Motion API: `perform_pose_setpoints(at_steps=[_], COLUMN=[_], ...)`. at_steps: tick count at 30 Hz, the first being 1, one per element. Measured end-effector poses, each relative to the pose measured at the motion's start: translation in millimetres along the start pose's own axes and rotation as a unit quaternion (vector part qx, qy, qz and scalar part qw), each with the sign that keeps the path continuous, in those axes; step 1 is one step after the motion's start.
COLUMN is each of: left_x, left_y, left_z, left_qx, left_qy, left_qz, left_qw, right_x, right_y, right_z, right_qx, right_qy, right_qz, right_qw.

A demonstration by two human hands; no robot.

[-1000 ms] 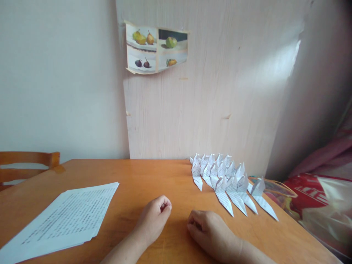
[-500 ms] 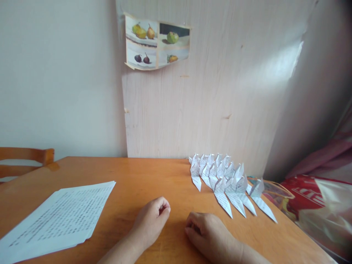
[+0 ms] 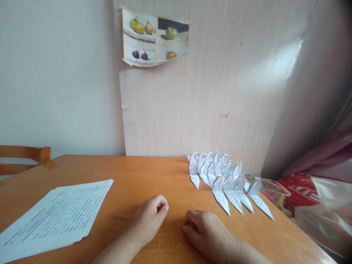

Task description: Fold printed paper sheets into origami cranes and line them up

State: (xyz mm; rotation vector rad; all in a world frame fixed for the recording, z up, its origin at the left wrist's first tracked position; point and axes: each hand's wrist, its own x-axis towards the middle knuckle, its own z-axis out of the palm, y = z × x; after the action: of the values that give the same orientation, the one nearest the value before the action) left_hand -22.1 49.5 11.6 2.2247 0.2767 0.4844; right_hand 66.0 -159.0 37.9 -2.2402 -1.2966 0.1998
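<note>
Both hands rest on the wooden table (image 3: pixel 132 172), a short gap between them. My left hand (image 3: pixel 151 216) is curled into a loose fist, thumb side up, with nothing showing in it. Also closed in a loose fist, my right hand (image 3: pixel 206 229) lies knuckles up and appears to hold nothing. Beyond the right hand stand several folded paper figures (image 3: pixel 220 187), made from printed sheets, in rows with pointed tails towards me. To the left of my left hand lies a stack of printed paper sheets (image 3: pixel 63 212).
A wooden chair back (image 3: pixel 24 154) shows past the table's left edge. At the right, beside the table, are a red bag (image 3: pixel 299 189) and clear plastic (image 3: pixel 324 220). A fruit print (image 3: pixel 155 38) hangs on the wall panel behind.
The whole view has shifted slightly, so everything sits a little higher and further left. My hands keep the same pose, and the papers have not moved on the table.
</note>
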Motion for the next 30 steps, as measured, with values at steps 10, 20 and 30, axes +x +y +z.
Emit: perform_pose_setpoints(at_steps=[10, 20, 30], left_x=[-1.1, -0.9, -0.6], left_y=[2.9, 4.0, 3.0], left_z=[-1.8, -2.7, -2.6], left_qx=[-0.001, -0.007, -0.001], left_qy=[-0.001, -0.006, -0.004], left_qz=[0.002, 0.003, 0.003], left_qw=[1.000, 1.000, 1.000], right_x=[-0.9, -1.3, -1.1], right_y=[-1.5, -2.0, -0.2], right_z=[-2.3, -2.5, -2.2], right_qx=[0.001, -0.006, -0.005], right_qy=[-0.004, -0.008, -0.004], right_qz=[-0.003, -0.008, -0.017], right_qw=[1.000, 1.000, 1.000])
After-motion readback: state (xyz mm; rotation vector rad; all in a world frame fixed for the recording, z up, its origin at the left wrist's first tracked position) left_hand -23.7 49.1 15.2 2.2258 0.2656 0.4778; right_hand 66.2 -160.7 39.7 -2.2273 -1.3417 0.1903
